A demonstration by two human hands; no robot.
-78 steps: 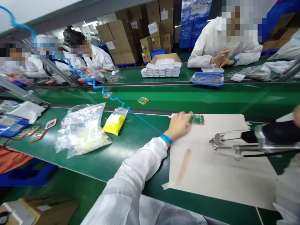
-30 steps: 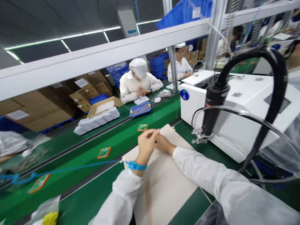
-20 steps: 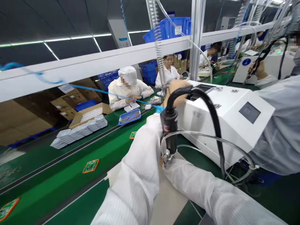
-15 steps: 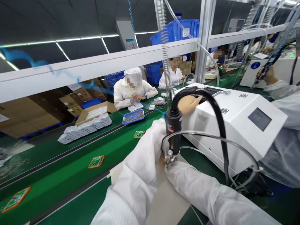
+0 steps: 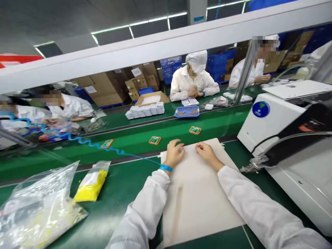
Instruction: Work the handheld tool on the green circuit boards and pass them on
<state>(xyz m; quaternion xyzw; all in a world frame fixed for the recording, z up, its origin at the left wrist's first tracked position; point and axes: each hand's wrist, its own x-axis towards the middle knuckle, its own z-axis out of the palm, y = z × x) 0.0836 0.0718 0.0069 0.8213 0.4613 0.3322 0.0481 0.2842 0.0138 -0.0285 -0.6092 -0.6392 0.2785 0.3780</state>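
Observation:
My left hand [image 5: 175, 153], with a blue wrist strap [image 5: 166, 167], is over the far left part of a pale sheet [image 5: 199, 193]. Its fingers are bent and apart, and nothing shows between them. Across from it, my right hand [image 5: 207, 154] is above the same sheet with its fingers curled together; whatever they may hold is hidden. Just past my hands, a green circuit board in an orange frame [image 5: 155, 140] lies on the green conveyor belt [image 5: 173, 136]. Another framed board [image 5: 195, 130] lies farther right, and a third [image 5: 107, 144] farther left.
A white machine [image 5: 287, 186] with a metal nozzle [image 5: 255, 164] stands at right. Clear bags [image 5: 44, 211] and a bag of yellow pieces [image 5: 92, 181] lie at left. A coiled blue cord [image 5: 88, 141] runs to my strap. Co-workers sit beyond the belt, near a blue tray [image 5: 187, 111].
My view has swung left. My left hand has come away from the white machine to above the pale sheet. Both hands, largely hidden before, now show, and the bags have come into view.

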